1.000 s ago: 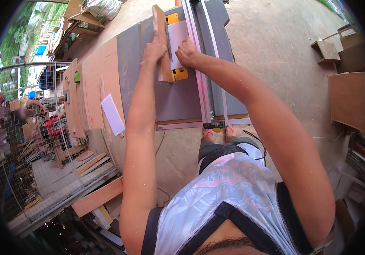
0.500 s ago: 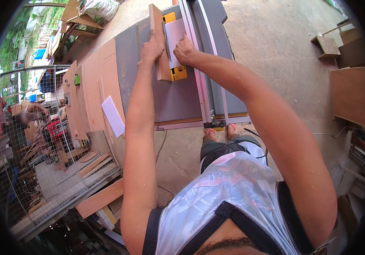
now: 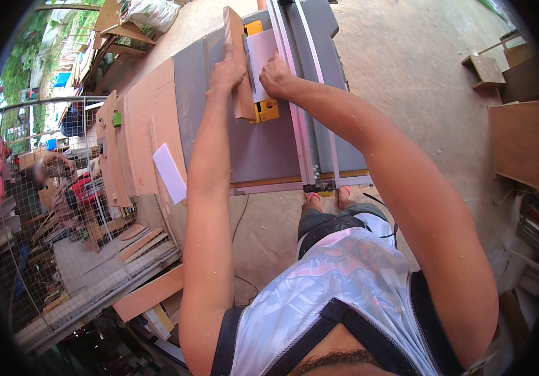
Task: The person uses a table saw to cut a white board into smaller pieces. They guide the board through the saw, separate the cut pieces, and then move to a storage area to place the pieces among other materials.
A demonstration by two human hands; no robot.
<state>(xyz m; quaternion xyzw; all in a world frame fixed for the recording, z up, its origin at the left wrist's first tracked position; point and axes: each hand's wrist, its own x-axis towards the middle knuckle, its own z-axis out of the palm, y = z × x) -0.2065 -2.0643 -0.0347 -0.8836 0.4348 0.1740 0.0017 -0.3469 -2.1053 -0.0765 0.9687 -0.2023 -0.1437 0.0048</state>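
My left hand [image 3: 227, 76] is closed on a long upright wooden board [image 3: 240, 103] standing on a dark grey table saw top [image 3: 263, 151]. My right hand [image 3: 274, 76] presses on a white rectangular panel [image 3: 258, 47] with curled fingers, its index finger pointing forward along it. A yellow plate [image 3: 266, 113] shows beneath and beyond the panel's ends. Long metal rails [image 3: 302, 144] run just right of the panel. A loose white offcut [image 3: 169, 172] lies at left on plywood sheets [image 3: 147, 125].
A wire-mesh fence [image 3: 37, 263] is at left, with a person [image 3: 56, 166] behind it among wood scraps. A plywood cabinet [image 3: 520, 144] and small wooden stool [image 3: 482, 70] stand at right. A cable [image 3: 241, 219] lies on the floor by the saw. A white sack [image 3: 147, 14] is at top left.
Both hands keep nearly the same grip and place on the board and panel. The whole view shifts slightly, left and up, then partly back.
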